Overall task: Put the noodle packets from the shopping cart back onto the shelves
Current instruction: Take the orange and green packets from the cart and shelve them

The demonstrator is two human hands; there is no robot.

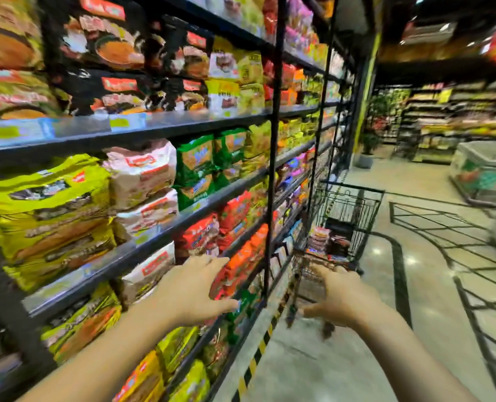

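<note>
Head view shows both bare hands stretched forward in a store aisle, the shelves (142, 132) running along the left and the cart (342, 224) standing ahead by the shelf end. The left hand (194, 291) hangs in front of the red and orange packs on a lower shelf, fingers apart and loosely extended, holding nothing. The right hand (342, 297) reaches toward the near end of the cart, fingers spread and slightly bent, also holding nothing; the frame is blurred, so whether it touches the cart I cannot tell. The packets (325, 242) to be returned lie low in the cart basket, a small heap of reddish and dark wrappers, well apart from both hands. Judging by their look, these are light film bags with brittle noodle blocks inside: soft and crinkly on the outside, somewhat slippery, and easy to crush if squeezed hard. Multi-packs would be bulkier and floppy. The best hold is likely across the flat faces, thumb on one side and fingers on the other, or a pinch at the crimped end seam; a gentle grip should do.
</note>
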